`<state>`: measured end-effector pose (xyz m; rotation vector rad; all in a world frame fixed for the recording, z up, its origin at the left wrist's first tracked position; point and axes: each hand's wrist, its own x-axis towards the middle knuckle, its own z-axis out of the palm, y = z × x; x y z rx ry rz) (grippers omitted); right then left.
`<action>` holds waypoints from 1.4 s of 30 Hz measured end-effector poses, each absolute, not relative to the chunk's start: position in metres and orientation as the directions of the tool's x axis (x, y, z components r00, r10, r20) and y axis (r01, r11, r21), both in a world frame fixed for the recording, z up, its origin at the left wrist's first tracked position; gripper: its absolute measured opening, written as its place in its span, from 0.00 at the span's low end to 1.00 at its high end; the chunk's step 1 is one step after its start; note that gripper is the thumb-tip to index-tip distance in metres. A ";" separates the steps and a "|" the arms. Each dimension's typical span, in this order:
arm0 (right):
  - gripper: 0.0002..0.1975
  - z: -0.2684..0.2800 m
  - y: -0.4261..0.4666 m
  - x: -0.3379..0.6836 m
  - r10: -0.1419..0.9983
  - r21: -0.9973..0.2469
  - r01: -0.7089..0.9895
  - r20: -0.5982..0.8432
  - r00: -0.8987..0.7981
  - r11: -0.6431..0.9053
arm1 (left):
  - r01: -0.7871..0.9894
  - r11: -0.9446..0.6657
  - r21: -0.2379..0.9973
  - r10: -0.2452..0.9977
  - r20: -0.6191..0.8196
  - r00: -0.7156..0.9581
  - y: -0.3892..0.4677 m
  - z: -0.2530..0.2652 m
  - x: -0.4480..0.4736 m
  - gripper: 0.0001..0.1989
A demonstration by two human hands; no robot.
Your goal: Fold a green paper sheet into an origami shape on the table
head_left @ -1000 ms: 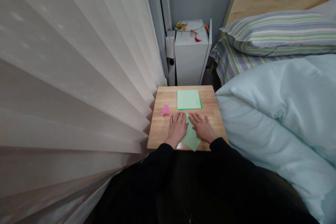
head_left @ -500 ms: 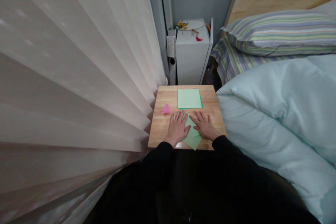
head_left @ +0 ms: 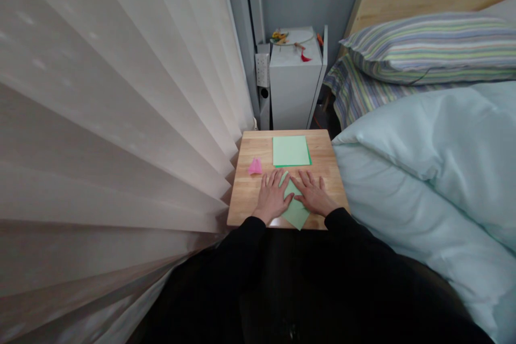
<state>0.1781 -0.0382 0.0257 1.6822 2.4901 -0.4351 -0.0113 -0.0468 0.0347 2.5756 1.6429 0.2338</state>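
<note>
A light green sheet of paper (head_left: pixel 297 215), partly folded, lies on the small wooden table (head_left: pixel 245 199) with one corner at the front edge. My left hand (head_left: pixel 273 196) rests flat over its left side, fingers spread. From the right, my right hand (head_left: pixel 313 193) lies on the paper's other side with its fingers spread too. Both hands cover much of the sheet, so its folds are only partly visible. Behind them sits a stack of green paper squares (head_left: pixel 291 150). A small pink folded paper piece (head_left: pixel 255 166) stands left of the stack.
Pleated curtains (head_left: pixel 161 118) run close along the table's left side. A bed with a pale blue quilt (head_left: pixel 423 161) and a striped pillow (head_left: pixel 435 48) borders the right. Beyond the table stands a white cabinet (head_left: pixel 294 91) with small ornaments on top.
My right thumb has shifted slightly left over the paper. Otherwise both hands stay pressed flat in nearly the same place.
</note>
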 end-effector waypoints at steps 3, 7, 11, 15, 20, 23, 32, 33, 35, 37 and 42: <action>0.35 0.027 -0.039 0.177 0.891 -0.175 0.922 -0.245 -0.382 0.347 | 0.901 -0.407 0.149 0.913 0.082 0.399 -0.049 0.035 -0.006 0.33; 0.33 0.031 -0.040 0.174 0.893 -0.179 0.924 -0.251 -0.374 0.337 | 0.886 -0.441 0.146 0.898 0.072 0.435 -0.053 0.029 0.002 0.31; 0.33 0.034 -0.042 0.170 0.894 -0.177 0.926 -0.250 -0.371 0.335 | 0.868 -0.474 0.150 0.880 0.061 0.470 -0.052 0.022 0.002 0.30; 0.32 0.032 -0.042 0.170 0.893 -0.188 0.921 -0.239 -0.380 0.341 | 0.863 -0.485 0.144 0.874 0.063 0.481 -0.051 0.023 -0.001 0.30; 0.32 0.030 -0.044 0.170 0.895 -0.172 0.917 -0.214 -0.391 0.360 | 0.862 -0.484 0.148 0.875 0.065 0.480 -0.052 0.025 -0.001 0.30; 0.31 0.031 -0.048 0.167 0.900 -0.145 0.918 -0.192 -0.391 0.368 | 0.859 -0.488 0.153 0.873 0.069 0.483 -0.052 0.025 -0.001 0.30; 0.30 0.034 -0.055 0.162 0.913 -0.100 0.919 -0.119 -0.391 0.381 | 0.849 -0.495 0.186 0.868 0.064 0.492 -0.052 0.028 -0.001 0.32; 0.30 0.034 -0.056 0.161 0.912 -0.100 0.919 -0.121 -0.391 0.381 | 0.851 -0.492 0.185 0.870 0.063 0.489 -0.052 0.028 -0.001 0.32; 0.30 0.034 -0.057 0.162 0.913 -0.099 0.920 -0.122 -0.390 0.379 | 0.855 -0.487 0.180 0.873 0.061 0.484 -0.053 0.028 0.000 0.33; 0.31 0.031 -0.059 0.162 0.916 -0.099 0.922 -0.116 -0.385 0.375 | 0.855 -0.488 0.176 0.873 0.064 0.484 -0.053 0.029 0.000 0.33; 0.32 0.024 -0.062 0.165 0.919 -0.108 0.924 -0.110 -0.379 0.368 | 0.855 -0.474 0.212 0.879 0.064 0.472 -0.048 0.030 -0.003 0.33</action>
